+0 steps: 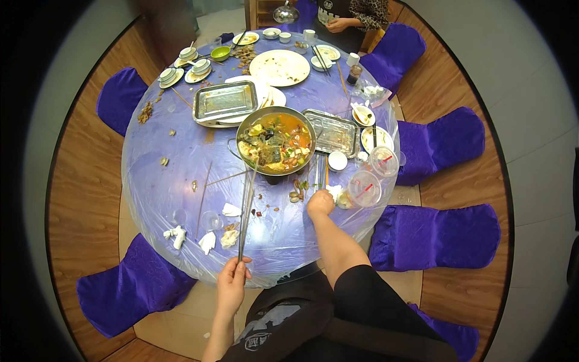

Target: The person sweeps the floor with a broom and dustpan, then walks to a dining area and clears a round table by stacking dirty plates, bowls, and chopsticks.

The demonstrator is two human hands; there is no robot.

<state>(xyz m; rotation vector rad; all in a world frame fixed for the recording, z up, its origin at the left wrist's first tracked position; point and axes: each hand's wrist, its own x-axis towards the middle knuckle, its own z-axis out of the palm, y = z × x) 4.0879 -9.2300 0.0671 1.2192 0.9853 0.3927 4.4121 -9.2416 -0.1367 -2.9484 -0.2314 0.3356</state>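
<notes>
My left hand (233, 279) is at the near table edge, shut on a bundle of long thin sticks (244, 217), apparently skewers or chopsticks. Their far ends reach towards a two-handled metal pot (233, 147) of orange-red soup with fish and vegetables (273, 142). On the right, my right hand (321, 202) is curled low over the table, at the near ends of some chopsticks (326, 168) lying there. Its fingertips are hidden, so I cannot tell whether it grips them. Crumpled tissue (335, 192) and a clear plastic cup with a red straw (364, 189) are beside it.
Plastic film covers the round table (167, 135). Metal trays (226, 99) (332, 133), a large oval plate (279, 68), bowls and food scraps crowd it. Used tissues (207, 243) lie nearer me. Purple-covered chairs (434, 237) surround the table. Another person's hand (342, 24) shows at the far side.
</notes>
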